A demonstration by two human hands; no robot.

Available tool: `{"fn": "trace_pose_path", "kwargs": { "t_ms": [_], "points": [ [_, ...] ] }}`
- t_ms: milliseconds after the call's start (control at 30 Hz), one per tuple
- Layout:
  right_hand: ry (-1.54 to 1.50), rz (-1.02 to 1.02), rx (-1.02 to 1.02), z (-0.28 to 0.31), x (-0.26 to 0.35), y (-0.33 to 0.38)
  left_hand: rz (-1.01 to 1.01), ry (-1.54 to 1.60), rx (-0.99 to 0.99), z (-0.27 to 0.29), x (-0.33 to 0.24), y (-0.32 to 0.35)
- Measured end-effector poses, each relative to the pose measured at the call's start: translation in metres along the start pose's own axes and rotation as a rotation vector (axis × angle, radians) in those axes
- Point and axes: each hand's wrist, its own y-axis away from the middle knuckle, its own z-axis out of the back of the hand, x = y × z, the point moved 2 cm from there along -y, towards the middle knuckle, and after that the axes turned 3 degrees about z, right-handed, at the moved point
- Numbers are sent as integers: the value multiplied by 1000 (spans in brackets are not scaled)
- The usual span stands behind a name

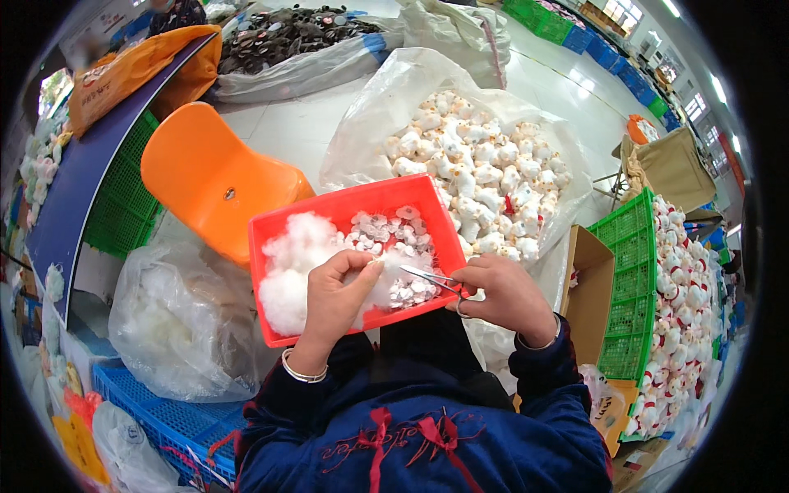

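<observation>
A red plastic tray (345,201) rests on my lap. A heap of fluffy white stuffing (296,255) fills its left part, and small white pieces with clear discs (415,234) lie loose in its right part. Over the tray's near side, my left hand (337,296) pinches white stuffing (388,281) between thumb and fingers; whether anything else is inside the pinch is hidden. My right hand (503,294) is closed round the handles of silver scissor-handled forceps (436,278). Their tips point left toward the stuffing at my left fingertips.
Beyond the tray, a large clear bag (362,123) holds many small white plush toys (485,164). An orange chair (214,181) stands at the left, above a plastic bag (185,320) and blue crate (177,419). On the right are a cardboard box (588,279) and green crate (629,287).
</observation>
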Motion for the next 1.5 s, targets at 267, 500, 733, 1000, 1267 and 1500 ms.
{"fn": "trace_pose_path", "kwargs": {
  "t_ms": [267,500,733,1000,1267,1500],
  "points": [
    [-79,15,29,-1,-1,4,80,72,114,4,-4,-3],
    [-148,75,62,-1,-8,7,135,-20,253,-2,-11,-2],
    [-396,189,210,16,-13,2,-32,17,581,5,-33,-9],
    [-457,56,309,14,-17,3,-160,-218,554,5,-39,-4],
    [-320,76,255,16,-8,2,-8,-147,508,8,-21,2],
    [-26,91,148,11,9,0,104,-115,358,11,-17,9]
  ]
}}
